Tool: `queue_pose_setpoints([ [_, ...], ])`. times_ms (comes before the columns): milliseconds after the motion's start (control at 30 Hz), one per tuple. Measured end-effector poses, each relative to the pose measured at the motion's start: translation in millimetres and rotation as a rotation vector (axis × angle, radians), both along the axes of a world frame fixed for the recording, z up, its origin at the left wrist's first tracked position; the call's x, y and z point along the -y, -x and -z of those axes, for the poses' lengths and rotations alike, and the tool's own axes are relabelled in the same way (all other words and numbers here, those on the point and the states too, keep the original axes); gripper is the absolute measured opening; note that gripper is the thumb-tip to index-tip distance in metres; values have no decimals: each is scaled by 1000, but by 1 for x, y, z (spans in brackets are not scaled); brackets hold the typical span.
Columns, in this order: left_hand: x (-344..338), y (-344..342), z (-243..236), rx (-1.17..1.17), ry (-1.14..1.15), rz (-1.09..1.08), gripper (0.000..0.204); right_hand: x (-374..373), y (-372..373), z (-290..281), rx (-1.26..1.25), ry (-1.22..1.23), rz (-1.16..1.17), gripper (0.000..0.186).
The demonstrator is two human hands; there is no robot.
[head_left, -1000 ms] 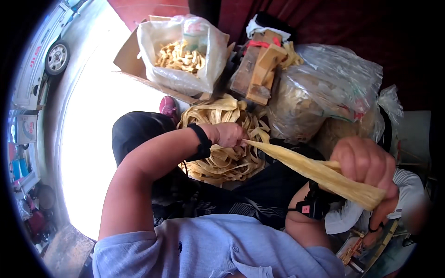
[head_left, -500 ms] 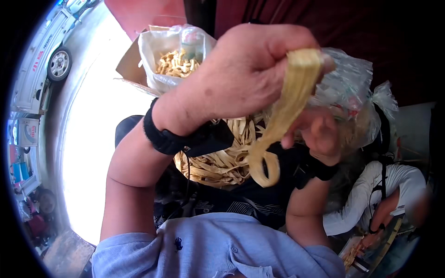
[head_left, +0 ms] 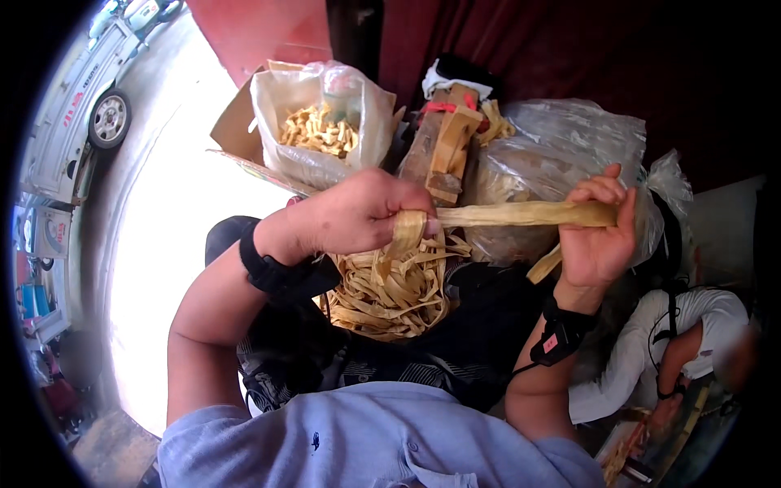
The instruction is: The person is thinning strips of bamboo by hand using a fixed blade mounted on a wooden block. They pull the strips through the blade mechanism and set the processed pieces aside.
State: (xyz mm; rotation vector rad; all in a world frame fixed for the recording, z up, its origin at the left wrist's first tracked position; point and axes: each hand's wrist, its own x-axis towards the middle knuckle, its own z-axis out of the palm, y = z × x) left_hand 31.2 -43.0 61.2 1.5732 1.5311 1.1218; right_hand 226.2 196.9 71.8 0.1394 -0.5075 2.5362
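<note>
A long, flat, pale yellow strip [head_left: 504,214] is stretched nearly level between my two hands. My left hand [head_left: 362,213] is closed on one part of it, thumb and fingers pinched together, with a fold hanging below the fingers. At the right, the strip runs across my right hand [head_left: 600,240], whose fingers curl around it. A loose tail drops beside that hand's palm. Below the left hand, a heap of similar strips [head_left: 386,297] lies by my lap, its container mostly hidden.
A cardboard box [head_left: 234,126] holds a plastic bag [head_left: 272,106] of small yellowish knotted pieces [head_left: 317,132]. Beside it stands a wooden block frame [head_left: 455,146]. A clear plastic bag [head_left: 569,130] bulges at the right. Another person's white sleeve [head_left: 618,370] is at lower right; a parked truck [head_left: 73,106] is far left.
My left hand has come down and left, and my right hand has moved up and right. The strip, hanging with a loop before, is now pulled straight between them.
</note>
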Motion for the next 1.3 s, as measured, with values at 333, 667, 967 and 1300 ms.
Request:
queue_pose_setpoints([
  [333, -22, 3, 47, -179, 199, 348, 48, 12, 40, -3, 524, -1164, 279, 79],
  [667, -58, 35, 54, 873, 432, -201, 31, 30, 93, 51, 731, -1072, -113, 20],
  [967, -64, -1, 93, 1091, 665, -73, 28, 35, 88, 54, 346, -2023, 225, 16],
  [1300, -50, 14, 59, -245, -268, -66, 12, 32, 75, 98, 537, -1471, 30, 9],
])
